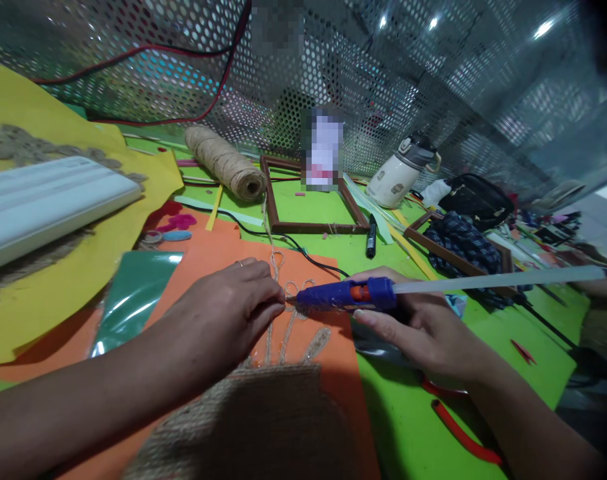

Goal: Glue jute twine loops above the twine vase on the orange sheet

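My right hand (418,320) is wrapped round a blue glue gun (328,295), with a long whitish glue stick (498,280) poking out of its back. The nozzle points left and almost meets the fingertips of my left hand (238,300). Those fingertips are pinched together on the jute twine, low over an orange sheet (338,353). Twine flower outlines and stems (287,337) lie on this sheet, along with a filled twine leaf (317,343). Below them is a wide panel of twine rows (233,427), partly in shadow. A strand runs up to the twine spool (226,163).
A brown frame (318,228), a black marker (371,237) and a white bottle (398,173) stand or lie beyond my hands. Red-handled pliers or cutters (466,433) lie near my right forearm. At left are yellow sheets (148,167) and a pale-blue slab (58,200).
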The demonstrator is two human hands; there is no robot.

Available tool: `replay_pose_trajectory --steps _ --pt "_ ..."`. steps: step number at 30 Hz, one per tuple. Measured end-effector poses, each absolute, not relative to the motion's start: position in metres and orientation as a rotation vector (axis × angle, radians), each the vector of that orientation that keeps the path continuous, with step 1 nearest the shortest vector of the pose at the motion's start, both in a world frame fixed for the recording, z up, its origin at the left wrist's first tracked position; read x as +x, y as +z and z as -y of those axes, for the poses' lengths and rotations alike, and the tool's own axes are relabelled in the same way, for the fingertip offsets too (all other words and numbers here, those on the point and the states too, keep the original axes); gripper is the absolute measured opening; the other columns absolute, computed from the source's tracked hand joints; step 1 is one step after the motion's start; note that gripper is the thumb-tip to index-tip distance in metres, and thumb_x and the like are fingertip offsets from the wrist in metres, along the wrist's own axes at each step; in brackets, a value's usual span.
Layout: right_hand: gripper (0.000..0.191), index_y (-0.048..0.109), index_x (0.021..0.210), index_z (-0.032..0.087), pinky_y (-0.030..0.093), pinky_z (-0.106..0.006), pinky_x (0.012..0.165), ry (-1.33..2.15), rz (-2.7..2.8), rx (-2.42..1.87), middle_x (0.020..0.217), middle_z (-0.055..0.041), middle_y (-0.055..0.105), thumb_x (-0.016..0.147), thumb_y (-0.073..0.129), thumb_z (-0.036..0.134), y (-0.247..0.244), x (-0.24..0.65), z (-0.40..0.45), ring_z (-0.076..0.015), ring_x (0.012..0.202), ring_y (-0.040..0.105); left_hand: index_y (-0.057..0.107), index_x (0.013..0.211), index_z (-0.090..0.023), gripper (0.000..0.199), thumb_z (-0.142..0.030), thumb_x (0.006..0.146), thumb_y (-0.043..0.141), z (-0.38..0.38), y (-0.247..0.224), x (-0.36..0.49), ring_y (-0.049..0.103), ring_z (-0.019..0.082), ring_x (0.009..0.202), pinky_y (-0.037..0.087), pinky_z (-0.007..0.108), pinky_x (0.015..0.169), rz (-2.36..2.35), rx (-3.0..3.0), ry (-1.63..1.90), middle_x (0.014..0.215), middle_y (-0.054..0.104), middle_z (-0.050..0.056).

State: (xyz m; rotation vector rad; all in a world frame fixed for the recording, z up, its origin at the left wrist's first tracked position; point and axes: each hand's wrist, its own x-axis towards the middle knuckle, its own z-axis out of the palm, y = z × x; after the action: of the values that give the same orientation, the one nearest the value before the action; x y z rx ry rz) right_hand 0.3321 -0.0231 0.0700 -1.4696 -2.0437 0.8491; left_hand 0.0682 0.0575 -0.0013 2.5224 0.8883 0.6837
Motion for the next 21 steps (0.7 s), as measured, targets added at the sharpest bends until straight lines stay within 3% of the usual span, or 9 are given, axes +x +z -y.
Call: replay_pose_trajectory --steps 6,21 --pt "0.021 0.064 0.118 0.022 0.055 -0.023 0.078 0.991 1.975 -1.449 0.105 -0.0029 0.070 0.103 0.059 0.036 0.069 0.331 0.023 -0.0151 0.089 0.067 0.069 0.086 -0.018 0.023 -0.036 0.094 0.057 -0.052 0.009 0.065 0.061 0.019 0.069 0.043 0.031 0.062 -0.994 2.357 0.682 0.077 0.068 0.004" --pt "0.020 0.068 0.115 0.024 0.056 -0.027 0.086 0.920 2.057 -1.506 0.114 -0.0044 0.071 0.103 0.058 0.037 0.072 0.334 0.024 -0.0185 0.098 0.069 0.076 0.084 -0.017 0.038 -0.032 0.102 0.046 -0.056 0.003 0.063 0.060 0.019 0.077 0.045 0.033 0.067 -0.827 2.545 0.729 0.081 0.065 0.007"
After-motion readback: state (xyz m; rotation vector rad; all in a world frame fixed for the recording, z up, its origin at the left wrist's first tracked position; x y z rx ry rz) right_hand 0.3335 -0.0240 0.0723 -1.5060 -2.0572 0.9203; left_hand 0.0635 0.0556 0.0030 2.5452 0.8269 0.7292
